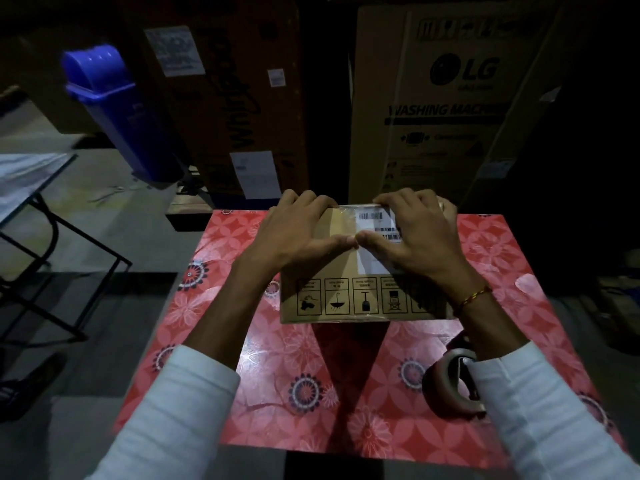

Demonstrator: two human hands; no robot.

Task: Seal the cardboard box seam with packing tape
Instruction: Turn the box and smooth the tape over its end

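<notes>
At the far left, part of a black metal-framed table point(38, 216) is seen on the grey floor, and behind it a blue swing-lid bin point(114, 109) stands tilted in the wide-angle view. To its right a tall dark carton point(221, 98) with white labels is set against the back, and further right a large brown carton point(450, 109) printed with "LG" and "WASHING MACHINE" is placed just behind the work surface.

In the middle, a table point(277, 375) covered with a red flowered cloth is seen, well lit at its centre and dark beyond. The small cardboard box point(346, 296) is set on the far half of this cloth. Its near side is printed with a row of black handling symbols; a white barcode label is stuck on its top, and a glossy clear strip is seen along the far top edge and the lower near edge.

The left hand point(294, 233) is laid flat on the box top, fingers spread over the far edge, nothing pinched. The right hand point(412, 233) is pressed down likewise, thumb tips touching; a thread band is worn at its wrist. The label is partly hidden by the right hand.

At the near right, a tape roll point(450, 386) rests on the cloth, partly covered by the white right sleeve point(540, 410).
</notes>
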